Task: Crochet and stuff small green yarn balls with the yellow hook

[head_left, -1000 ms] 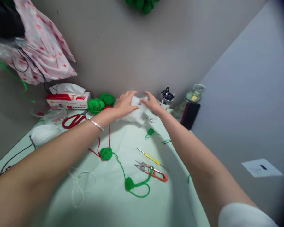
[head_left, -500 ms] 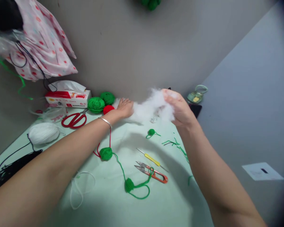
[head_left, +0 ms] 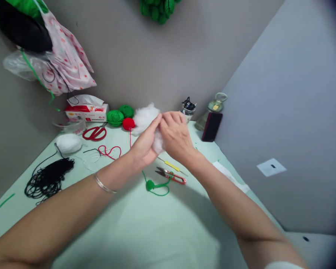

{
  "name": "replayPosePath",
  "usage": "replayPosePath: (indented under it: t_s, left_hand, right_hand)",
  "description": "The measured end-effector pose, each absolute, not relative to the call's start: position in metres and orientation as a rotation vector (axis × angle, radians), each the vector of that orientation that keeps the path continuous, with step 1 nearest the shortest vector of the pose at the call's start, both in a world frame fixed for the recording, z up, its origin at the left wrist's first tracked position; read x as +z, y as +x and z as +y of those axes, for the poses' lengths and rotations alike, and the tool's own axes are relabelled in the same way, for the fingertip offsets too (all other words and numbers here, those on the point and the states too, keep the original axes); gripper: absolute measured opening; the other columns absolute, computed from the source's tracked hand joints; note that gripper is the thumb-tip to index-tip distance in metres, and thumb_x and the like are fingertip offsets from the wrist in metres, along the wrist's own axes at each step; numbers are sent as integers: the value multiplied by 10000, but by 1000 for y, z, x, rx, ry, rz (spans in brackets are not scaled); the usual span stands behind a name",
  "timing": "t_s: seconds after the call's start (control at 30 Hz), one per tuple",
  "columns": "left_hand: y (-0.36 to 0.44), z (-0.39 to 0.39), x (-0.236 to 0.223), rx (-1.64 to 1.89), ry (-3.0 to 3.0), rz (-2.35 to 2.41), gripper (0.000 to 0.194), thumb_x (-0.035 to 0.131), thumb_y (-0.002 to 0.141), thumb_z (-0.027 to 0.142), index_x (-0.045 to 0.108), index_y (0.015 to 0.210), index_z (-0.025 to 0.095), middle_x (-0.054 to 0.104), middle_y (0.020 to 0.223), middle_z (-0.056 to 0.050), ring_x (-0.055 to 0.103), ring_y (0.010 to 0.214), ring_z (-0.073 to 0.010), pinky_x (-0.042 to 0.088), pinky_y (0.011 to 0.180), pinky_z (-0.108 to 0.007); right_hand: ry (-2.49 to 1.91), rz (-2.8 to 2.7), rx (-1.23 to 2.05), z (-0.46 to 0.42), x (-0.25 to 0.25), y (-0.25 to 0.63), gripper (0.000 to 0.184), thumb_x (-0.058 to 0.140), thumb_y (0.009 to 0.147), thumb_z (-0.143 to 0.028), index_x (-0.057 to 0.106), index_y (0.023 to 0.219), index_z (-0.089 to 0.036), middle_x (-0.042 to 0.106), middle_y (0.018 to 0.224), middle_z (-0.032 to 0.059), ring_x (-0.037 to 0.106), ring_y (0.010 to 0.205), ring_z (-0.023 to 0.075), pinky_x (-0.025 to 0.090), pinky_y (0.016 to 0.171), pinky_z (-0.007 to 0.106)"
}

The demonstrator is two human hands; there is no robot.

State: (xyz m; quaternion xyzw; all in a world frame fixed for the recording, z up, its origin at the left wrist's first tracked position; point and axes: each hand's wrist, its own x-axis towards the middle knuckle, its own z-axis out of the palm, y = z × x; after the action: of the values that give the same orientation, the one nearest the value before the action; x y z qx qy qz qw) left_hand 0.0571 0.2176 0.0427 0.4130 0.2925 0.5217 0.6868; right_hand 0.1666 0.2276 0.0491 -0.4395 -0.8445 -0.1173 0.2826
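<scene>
My left hand (head_left: 145,146) and my right hand (head_left: 176,135) are pressed together above the table. Between the palms sits a tuft of white fiberfill (head_left: 158,142), mostly hidden by the fingers. Just behind them, against the wall, rests a larger heap of fiberfill (head_left: 145,117). Below the hands lie a yellow-handled crochet hook (head_left: 172,166) and orange thread snips (head_left: 179,180). A small green crocheted piece (head_left: 149,185) with a looped yarn tail is beside the snips.
Along the back stand a tissue box (head_left: 86,113), green yarn balls (head_left: 115,118), a red ball (head_left: 128,124) and a phone (head_left: 212,127) against a bottle (head_left: 215,105). Red scissors (head_left: 94,133), white yarn (head_left: 68,143) and black yarn (head_left: 49,179) lie left. A patterned bag (head_left: 70,56) hangs above.
My right hand has brought its tuft of fiberfill left and down. My left hand has left the heap and come against the right hand, enclosing the tuft. The view has shifted.
</scene>
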Motion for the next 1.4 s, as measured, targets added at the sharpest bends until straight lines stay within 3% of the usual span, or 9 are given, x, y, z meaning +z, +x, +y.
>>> replayPosePath:
  t_s: [0.13,0.23,0.33,0.57,0.83,0.97,1.13,1.3,1.4]
  left_hand:
    - [39,209,33,1233,887,760,335,486,1005,515,611,1019,203,732,978,-70,721,965,-235,602,740,-346]
    - [15,199,25,1255,890,824,306,628,919,526,581,906,223,682,837,-26,693,814,-189,545,617,-286]
    - [-7,180,20,1235,928,900,299,722,837,478,569,819,221,650,766,-22,677,754,-186,532,594,-288]
    - [-23,139,7,1149,1131,1016,228,783,763,333,598,849,233,725,1009,-32,602,624,-129,469,534,-269]
    - [-18,111,-15,870,1840,961,428,748,826,226,676,1246,270,684,1282,-55,630,1182,-257,495,975,-370]
    - [-14,106,-27,936,1949,919,233,640,927,222,707,1148,248,718,1067,-34,661,983,-206,490,901,-322]
    - [-17,107,-31,967,1741,1115,214,734,874,392,683,990,220,687,909,-1,615,803,-179,452,713,-272]
    - [-15,108,-35,923,1630,1131,237,762,838,415,682,959,228,681,923,14,595,790,-163,442,702,-257]
    - [-12,107,-36,873,1624,1096,233,769,826,412,680,937,227,655,826,37,553,669,-137,422,624,-247]
  right_hand:
    - [-1019,-2388,88,189,45,172,450,513,987,-225,467,1430,-167,527,1491,176,501,1354,315,438,1129,507]
    - [-968,-2209,484,158,37,183,576,532,1024,-342,299,1547,-270,460,1566,134,621,1217,227,562,946,378]
    - [-1068,-2248,513,135,16,191,357,571,1006,-281,518,1359,-284,654,1300,87,642,1114,226,540,941,384]
    - [-1331,-2424,548,127,-33,187,176,589,883,-28,641,797,-173,659,911,101,601,960,261,458,899,424]
    - [-1187,-1997,1256,115,-13,200,156,429,1000,-255,543,910,-197,702,870,28,636,697,138,493,682,281]
    - [-1101,-1718,1668,110,-6,202,154,563,950,-324,544,859,-201,634,780,-22,446,549,85,350,554,252]
    - [-1099,-1880,1463,112,-6,209,359,679,924,-459,555,723,-188,416,670,-60,351,622,97,277,588,271]
    - [-878,-1458,1441,112,-8,204,297,663,935,-415,630,753,-182,670,998,51,596,808,141,438,710,286]
    - [-813,-1279,1626,110,-8,199,244,675,911,-407,593,806,-203,696,1069,49,581,638,103,389,545,260]
